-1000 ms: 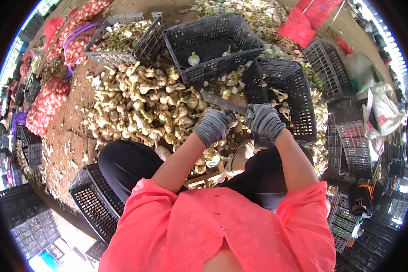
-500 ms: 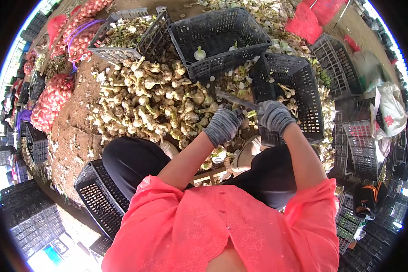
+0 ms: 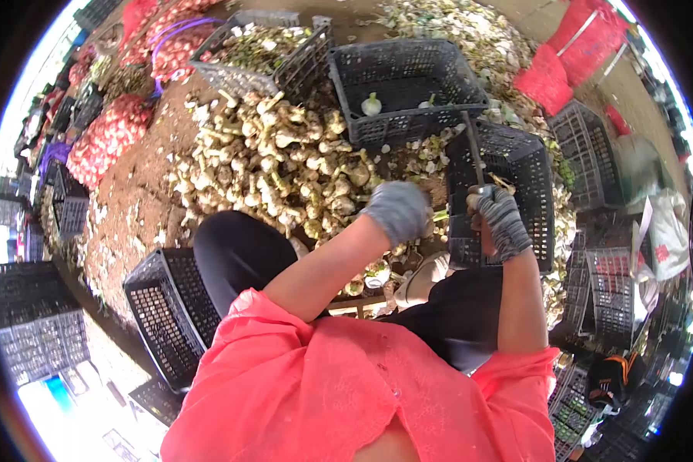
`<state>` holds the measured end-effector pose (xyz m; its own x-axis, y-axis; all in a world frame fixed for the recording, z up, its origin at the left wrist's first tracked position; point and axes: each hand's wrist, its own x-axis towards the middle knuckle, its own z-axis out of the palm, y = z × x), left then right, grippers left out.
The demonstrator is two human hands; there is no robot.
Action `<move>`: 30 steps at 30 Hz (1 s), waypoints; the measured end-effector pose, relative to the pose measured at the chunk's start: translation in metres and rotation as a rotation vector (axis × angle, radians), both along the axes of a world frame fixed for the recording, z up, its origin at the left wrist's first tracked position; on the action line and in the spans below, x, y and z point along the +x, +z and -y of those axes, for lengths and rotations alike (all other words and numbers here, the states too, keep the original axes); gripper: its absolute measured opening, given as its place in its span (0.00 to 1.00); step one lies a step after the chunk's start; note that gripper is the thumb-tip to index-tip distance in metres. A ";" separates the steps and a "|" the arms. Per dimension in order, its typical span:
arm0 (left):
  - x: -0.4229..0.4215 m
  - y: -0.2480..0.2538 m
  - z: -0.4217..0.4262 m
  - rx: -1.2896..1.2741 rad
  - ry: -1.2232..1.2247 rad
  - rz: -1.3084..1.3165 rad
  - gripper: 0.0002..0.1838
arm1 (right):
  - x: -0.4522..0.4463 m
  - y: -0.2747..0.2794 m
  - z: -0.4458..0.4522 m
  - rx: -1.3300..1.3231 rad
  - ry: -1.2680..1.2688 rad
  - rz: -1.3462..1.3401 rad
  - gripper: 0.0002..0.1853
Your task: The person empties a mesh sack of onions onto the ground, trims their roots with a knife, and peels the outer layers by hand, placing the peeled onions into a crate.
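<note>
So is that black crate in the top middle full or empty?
Nearly empty: the black crate shows only two white garlic bulbs on its mostly bare floor.

Brown floor (image 3: 135,212) (pale scraps (image 3: 450,35) about) beneath a garlic heap (image 3: 273,165) and black crates (image 3: 416,122).

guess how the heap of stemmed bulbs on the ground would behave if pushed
The heap would probably shift piecemeal, being loose and uncontained. Individual bulbs may roll a little, since they look rounded, though their jutting stems could catch on neighbours and slow them.
</note>
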<state>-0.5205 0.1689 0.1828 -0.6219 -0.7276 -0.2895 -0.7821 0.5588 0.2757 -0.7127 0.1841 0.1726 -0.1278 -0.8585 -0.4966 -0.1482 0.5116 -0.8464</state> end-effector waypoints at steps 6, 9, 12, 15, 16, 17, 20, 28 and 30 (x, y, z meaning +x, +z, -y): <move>0.011 0.113 -0.051 -0.727 -0.156 -0.611 0.06 | 0.009 -0.036 0.031 -0.049 0.118 0.081 0.11; 0.025 0.072 -0.036 -0.531 -0.090 -0.571 0.06 | 0.018 -0.020 0.026 0.042 0.113 0.032 0.11; 0.031 0.009 -0.031 -0.309 -0.043 -0.501 0.06 | 0.026 -0.023 0.028 0.022 0.142 -0.012 0.11; 0.029 -0.029 -0.031 -0.190 -0.029 -0.509 0.06 | 0.029 -0.033 0.029 -0.018 0.195 0.011 0.12; 0.031 -0.033 -0.031 -0.169 -0.024 -0.519 0.06 | 0.040 -0.035 0.032 0.017 0.215 -0.002 0.12; 0.032 -0.039 -0.031 -0.152 -0.019 -0.528 0.06 | 0.046 -0.034 0.034 0.051 0.227 -0.031 0.12; 0.034 -0.052 -0.028 -0.116 -0.014 -0.554 0.06 | 0.049 -0.043 0.043 0.056 0.256 -0.137 0.08; 0.053 -0.066 -0.022 -0.095 -0.022 -0.673 0.06 | 0.098 -0.045 0.058 0.043 0.367 -0.243 0.10; 0.062 -0.068 -0.019 -0.095 -0.021 -0.712 0.07 | 0.108 -0.045 0.060 0.034 0.383 -0.251 0.11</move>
<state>-0.4590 0.1881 0.1150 -0.6504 -0.7154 0.2554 -0.4197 0.6187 0.6641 -0.6045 0.1237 0.1279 0.0757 -0.8509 -0.5199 -0.5307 0.4071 -0.7434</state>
